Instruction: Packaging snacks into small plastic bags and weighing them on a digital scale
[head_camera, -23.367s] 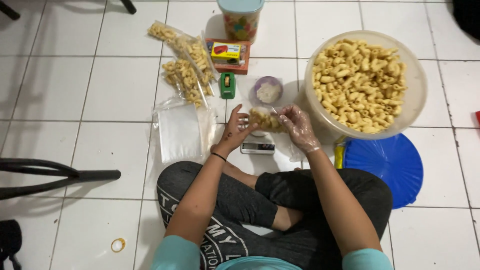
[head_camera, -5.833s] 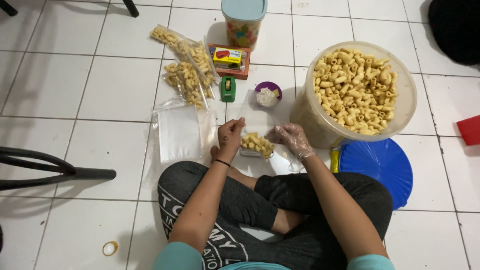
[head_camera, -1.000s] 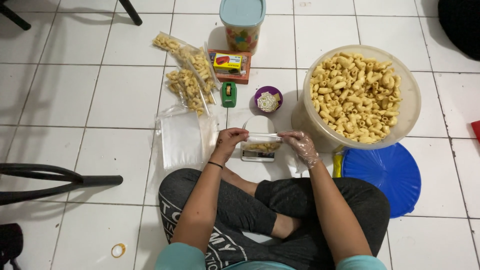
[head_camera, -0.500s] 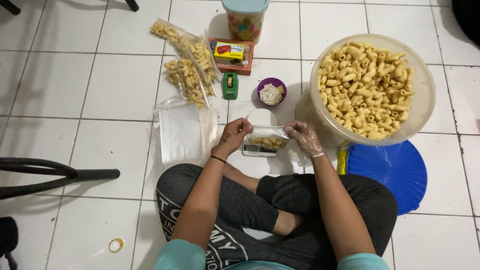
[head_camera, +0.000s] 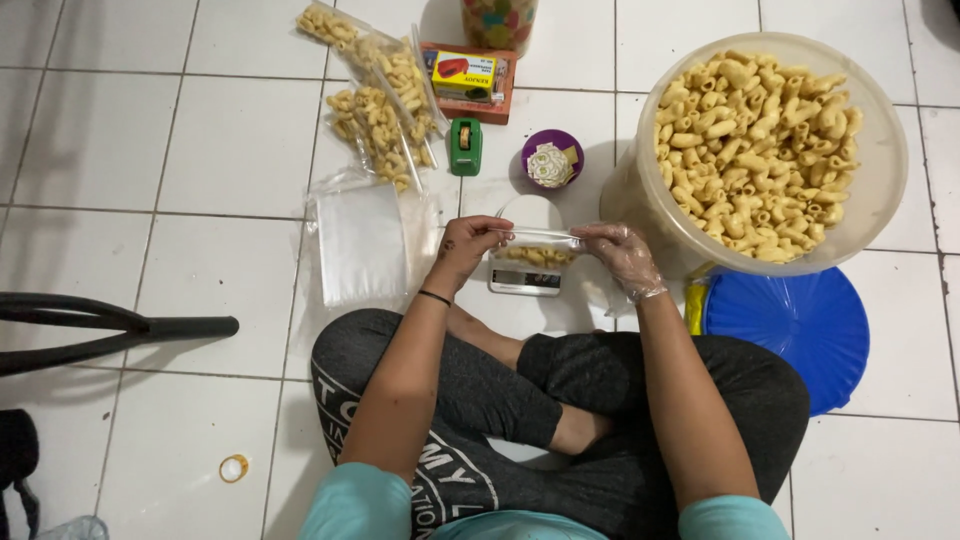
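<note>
**Pinching a small bag of macaroni snacks shut over the scale**

Sitting cross-legged on the tiled floor (head_camera: 150, 150), I keep everything within an arm's stretch. Largest is the clear tub (head_camera: 880, 190) heaped with fried macaroni, just beyond my right hand (head_camera: 622, 258), close enough to scoop from; its blue lid (head_camera: 790, 325) lies flat by my right wrist, out of the way. Past my left hand (head_camera: 468, 245) lies a stack of empty clear bags (head_camera: 358, 245), and farther out the filled bags (head_camera: 385, 110) lie together, apart from the working spot. Ahead of both hands sit a green tape dispenser (head_camera: 465, 146), a purple cup (head_camera: 552, 160) of small paper pieces, and a red tray (head_camera: 470, 80) with a yellow box.

Between my hands is the small bag (head_camera: 535, 250), held level just over the digital scale (head_camera: 526, 280), though I cannot tell whether it touches the scale. My bare left hand is closed in a pinch on the bag's top edge at one end; my right hand, in a thin plastic glove, pinches the other end, fingers nearly closed, stretching the opening taut.
</note>
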